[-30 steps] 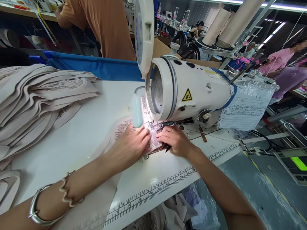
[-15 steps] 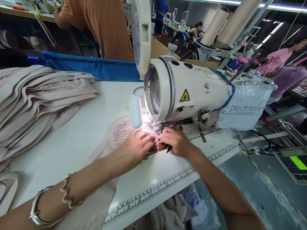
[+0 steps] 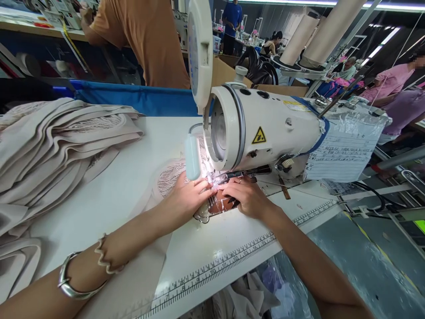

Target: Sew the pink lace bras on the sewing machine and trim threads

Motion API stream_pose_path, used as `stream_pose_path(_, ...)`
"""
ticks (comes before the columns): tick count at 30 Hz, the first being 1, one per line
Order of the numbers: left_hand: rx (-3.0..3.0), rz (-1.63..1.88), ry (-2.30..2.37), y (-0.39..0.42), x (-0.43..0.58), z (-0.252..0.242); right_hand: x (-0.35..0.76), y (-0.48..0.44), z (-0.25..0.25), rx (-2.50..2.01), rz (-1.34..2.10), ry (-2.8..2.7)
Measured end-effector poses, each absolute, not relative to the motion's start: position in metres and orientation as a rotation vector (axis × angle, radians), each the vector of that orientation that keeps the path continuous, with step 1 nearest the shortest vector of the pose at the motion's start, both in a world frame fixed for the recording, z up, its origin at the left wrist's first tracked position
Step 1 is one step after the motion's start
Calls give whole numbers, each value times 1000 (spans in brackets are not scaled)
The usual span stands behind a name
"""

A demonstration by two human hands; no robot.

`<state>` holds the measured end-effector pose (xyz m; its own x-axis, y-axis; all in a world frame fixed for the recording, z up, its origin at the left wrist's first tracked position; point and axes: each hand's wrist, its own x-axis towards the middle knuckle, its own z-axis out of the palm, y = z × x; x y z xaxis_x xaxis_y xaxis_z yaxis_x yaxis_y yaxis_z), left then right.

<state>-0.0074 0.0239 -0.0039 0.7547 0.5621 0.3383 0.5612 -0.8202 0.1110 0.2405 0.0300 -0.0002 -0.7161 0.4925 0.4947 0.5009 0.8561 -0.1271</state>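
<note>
Left hand (image 3: 187, 199) and right hand (image 3: 247, 197) close together at the near side of the white sewing machine (image 3: 275, 126), fingers (image 3: 204, 193) partly curled, grip not discernible, pale lacy fabric (image 3: 168, 178) on the table (image 3: 206, 239) beside the left hand, pale cloth stack (image 3: 73, 150) at left.

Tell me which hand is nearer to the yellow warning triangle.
Right. In this view, the right hand is below the yellow warning triangle and slightly to its left; the left hand is also lower, but much farther to the left.
</note>
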Motion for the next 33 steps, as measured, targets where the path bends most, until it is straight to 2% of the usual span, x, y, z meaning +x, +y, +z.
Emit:
stream_pose_path(14,2845,503,1057,38,-16,-3,240,28,-1,-711,-54,-2458)
stream_pose_path(20,2438,535,1740,40,-10,-6,240,31,2,-736,23,-2499)
stream_pose_path(25,2360,580,1906,44,-45,-10,236,17,20,-828,181,-2614)
stream_pose_path(28,2308,681,2092,37,-90,8,240,-2,21,-855,218,-2641)
stream_pose_path(33,1856,930,2738,11,-180,57,252,-28,-1,-845,185,-2560)
